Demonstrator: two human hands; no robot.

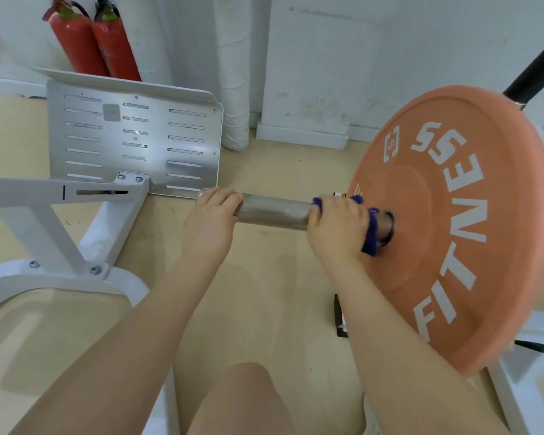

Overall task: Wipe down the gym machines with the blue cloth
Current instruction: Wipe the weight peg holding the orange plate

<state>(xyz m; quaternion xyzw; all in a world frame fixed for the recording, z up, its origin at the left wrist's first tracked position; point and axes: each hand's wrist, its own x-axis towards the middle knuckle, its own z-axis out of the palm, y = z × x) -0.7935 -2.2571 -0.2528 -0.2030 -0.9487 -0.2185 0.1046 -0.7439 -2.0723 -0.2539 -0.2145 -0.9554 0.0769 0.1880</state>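
Observation:
A steel bar sleeve (275, 211) sticks out to the left from an orange weight plate (459, 221) marked FITNESS. My left hand (212, 216) grips the free end of the sleeve. My right hand (338, 226) holds the blue cloth (371, 229) wrapped round the sleeve, close against the plate's hub. Most of the cloth is hidden under my fingers.
A white machine frame (76, 221) with a slotted metal foot plate (132, 139) stands at the left. Two red fire extinguishers (95, 42) lean against the white wall behind it. A black bar (537, 67) runs up at the right. My knee (248, 400) is at the bottom.

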